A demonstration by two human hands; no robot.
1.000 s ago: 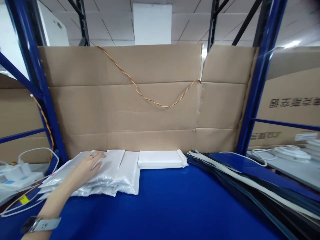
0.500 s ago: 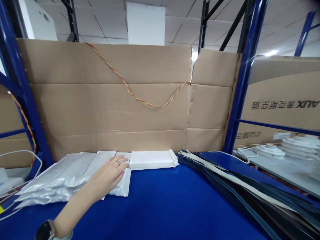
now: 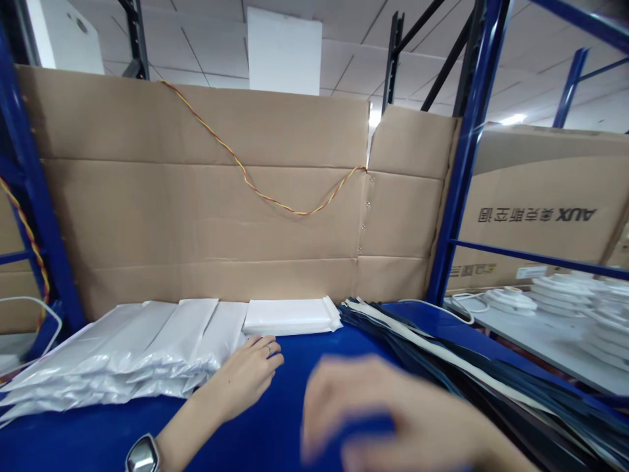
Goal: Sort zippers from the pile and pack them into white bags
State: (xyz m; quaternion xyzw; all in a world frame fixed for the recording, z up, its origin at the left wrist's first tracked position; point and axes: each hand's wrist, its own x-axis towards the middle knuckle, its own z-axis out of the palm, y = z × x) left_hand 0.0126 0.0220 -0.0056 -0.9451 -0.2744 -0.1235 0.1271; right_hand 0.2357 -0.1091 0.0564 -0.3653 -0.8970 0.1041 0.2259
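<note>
My left hand [image 3: 253,372], with a ring and a watch on the wrist, is low over the blue tabletop [image 3: 289,400]. Its fingers are loosely bent and hold nothing I can see. Just left of it are several white plastic mailing bags [image 3: 147,341], overlapping in a stack. Beyond its fingertips, against the cardboard, lies a flat white packet pile [image 3: 289,316]. My right hand [image 3: 383,413] is smeared by motion at the lower right. Its fingers curve apart from the thumb, with blue table showing between them and nothing visible held.
Long dark and cream strips [image 3: 457,367] run down the right side. A cardboard wall [image 3: 221,216] closes the back, with a twisted red-yellow wire [image 3: 295,211] hanging on it. Blue posts [image 3: 466,151] frame the sides. White round coils [image 3: 560,295] sit on a neighbouring grey table.
My left hand has come off the mailing bags and moved right and nearer. My right hand has entered from the lower right. The view has shifted slightly; the rightmost bag now lies slanted against the stack.
</note>
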